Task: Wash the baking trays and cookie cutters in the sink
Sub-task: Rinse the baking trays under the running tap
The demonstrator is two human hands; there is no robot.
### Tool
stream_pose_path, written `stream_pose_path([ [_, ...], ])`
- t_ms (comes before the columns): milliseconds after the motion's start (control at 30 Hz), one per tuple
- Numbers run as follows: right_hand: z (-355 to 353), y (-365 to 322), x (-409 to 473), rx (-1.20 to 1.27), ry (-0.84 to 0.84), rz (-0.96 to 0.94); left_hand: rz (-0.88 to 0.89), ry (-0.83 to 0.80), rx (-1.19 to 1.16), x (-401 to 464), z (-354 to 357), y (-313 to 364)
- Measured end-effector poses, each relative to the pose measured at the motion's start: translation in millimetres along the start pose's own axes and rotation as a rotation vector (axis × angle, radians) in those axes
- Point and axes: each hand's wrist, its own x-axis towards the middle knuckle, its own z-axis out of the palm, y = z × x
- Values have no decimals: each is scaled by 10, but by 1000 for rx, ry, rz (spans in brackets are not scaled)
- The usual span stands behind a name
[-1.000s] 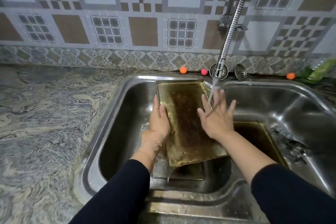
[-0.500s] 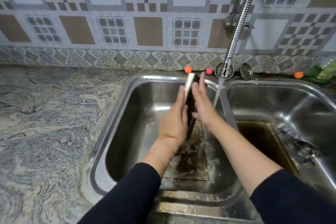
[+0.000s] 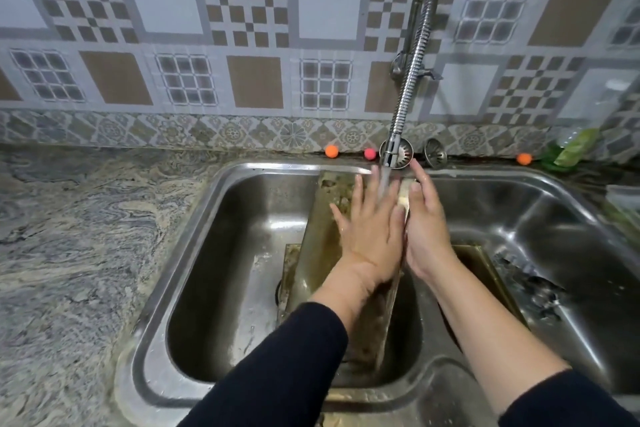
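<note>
You hold a baking tray point(image 3: 323, 218) tilted up in the left basin of the sink point(image 3: 221, 204).
Its long axis runs from you toward the faucet point(image 3: 398, 135); your left hand point(image 3: 372, 236) lies flat, fingers spread, on it, while your right hand point(image 3: 424, 225) grips its right edge.

- The baking tray point(image 3: 320, 229) stood tilted up on edge in the left sink basin point(image 3: 221, 270), brownish and pretty grimy, under the running tap.
- A second tray point(image 3: 290, 274) lay flat underneath it.
- A third tray point(image 3: 485, 270), dark and stained, sat in the right basin.
</note>
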Motion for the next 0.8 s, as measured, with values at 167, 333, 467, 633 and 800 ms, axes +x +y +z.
stream_pose_path([
  [167, 31, -76, -91, 5, 23, -26, -227, 82, -44, 304, -248, -341],
  [333, 39, -200, -12, 38, 86, -44, -349, 74, -172, 104, -321, -673],
  [467, 105, -292, 69, -10, 101, -101, -345, 126, -106, -78, -220, -687],
  [633, 120, -320, 234, 18, 256, -122, -134, 26, -23, -314, -54, -586],
  [800, 16, -379, 357, 42, 431, -162, 42, -142, 24, -485, -18, -537],
])
